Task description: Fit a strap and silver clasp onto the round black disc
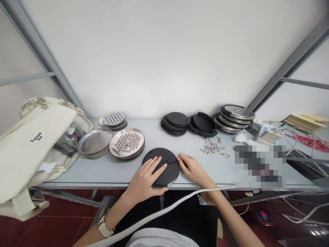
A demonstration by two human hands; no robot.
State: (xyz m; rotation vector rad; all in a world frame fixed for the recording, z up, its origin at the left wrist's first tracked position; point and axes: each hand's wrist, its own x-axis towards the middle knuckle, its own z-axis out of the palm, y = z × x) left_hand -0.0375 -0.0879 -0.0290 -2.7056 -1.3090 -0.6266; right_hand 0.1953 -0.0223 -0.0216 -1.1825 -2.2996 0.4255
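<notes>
A round black disc [166,160] lies flat near the front edge of the grey table [108,171]. My left hand [146,178] rests on top of it with fingers stretched out, pressing it down. My right hand [191,167] is at the disc's right rim, fingertips pinched together on a small metal piece at the edge. Several small metal clips [212,147] lie scattered just beyond my right hand. A watch sits on my left wrist.
Black discs are stacked at the back [177,123] and beside them [203,124]. Metal perforated plates stand at the back right [235,117] and left [128,143], with plain metal trays [95,142]. A cream cloth bag [33,144] fills the left. A white cable [164,212] crosses my lap.
</notes>
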